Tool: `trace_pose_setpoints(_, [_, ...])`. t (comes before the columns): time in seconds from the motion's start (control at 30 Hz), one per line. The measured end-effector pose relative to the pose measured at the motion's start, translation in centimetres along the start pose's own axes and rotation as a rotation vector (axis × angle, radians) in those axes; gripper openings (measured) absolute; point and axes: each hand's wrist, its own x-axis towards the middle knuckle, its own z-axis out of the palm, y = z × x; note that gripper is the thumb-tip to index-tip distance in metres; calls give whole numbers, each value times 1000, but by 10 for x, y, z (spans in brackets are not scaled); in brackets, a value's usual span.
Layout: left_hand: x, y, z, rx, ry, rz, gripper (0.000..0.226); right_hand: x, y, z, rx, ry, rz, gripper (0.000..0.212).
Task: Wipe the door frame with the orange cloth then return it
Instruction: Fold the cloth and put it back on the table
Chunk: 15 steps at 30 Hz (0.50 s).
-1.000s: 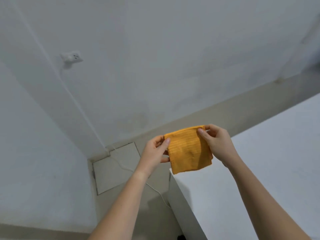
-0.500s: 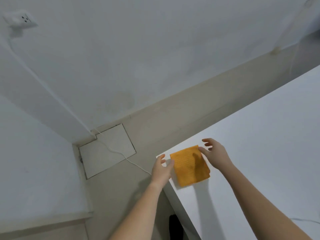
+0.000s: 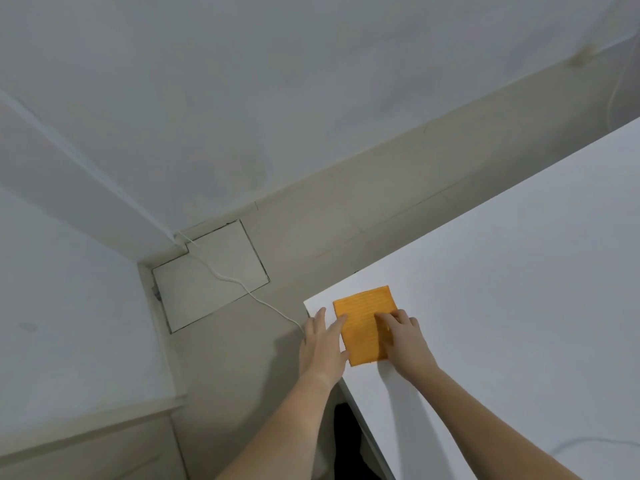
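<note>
The orange cloth [image 3: 365, 322], folded into a flat square, lies on the white tabletop [image 3: 519, 289] just inside that table's corner, in the lower middle of the frame. Its far edge runs roughly parallel to the table's far edge, with a narrow strip of bare white between them; its left edge sits close to the table's left edge.

The left hand [image 3: 323, 344] lies flat with fingers spread and extended — its thumb tip touches the cloth's left edge while the rest of the hand overhangs the table's left edge and corner. It grips nothing. The right hand [image 3: 403, 337] rests palm-down on the cloth's right side, fingers lightly curled with the fingertips pressed onto the fabric, covering the cloth's near right corner; whether any fabric is pinched beneath it I cannot tell.

To the right and toward the upper right of the frame the tabletop stretches wide and bare. At the lower right a thin pale cable [image 3: 588, 443] curves across it, well apart from the hands. Left of the table, the beige floor [image 3: 242, 358] is open, crossed by a white cord [image 3: 239, 282] that runs from the wall corner over a pale square floor panel [image 3: 207, 282] toward the table's corner. White walls [image 3: 277, 98] fill the upper frame.
</note>
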Motion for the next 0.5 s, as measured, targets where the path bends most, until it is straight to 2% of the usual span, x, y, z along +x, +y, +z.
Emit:
trace_pose_setpoints(0.23, [-6,1,-8,-26,-11,4,81,-3,-3,-4,28,-12,5,50])
trace_pose_setpoints(0.37, [-13,5,-39,-68,-3,7,70,-9,-17,-25,69,27,17,58])
trace_pose_setpoints(0.5, [-23,11,-82,-102,82,5,61,-14,-37,-58,131,124,-13,61])
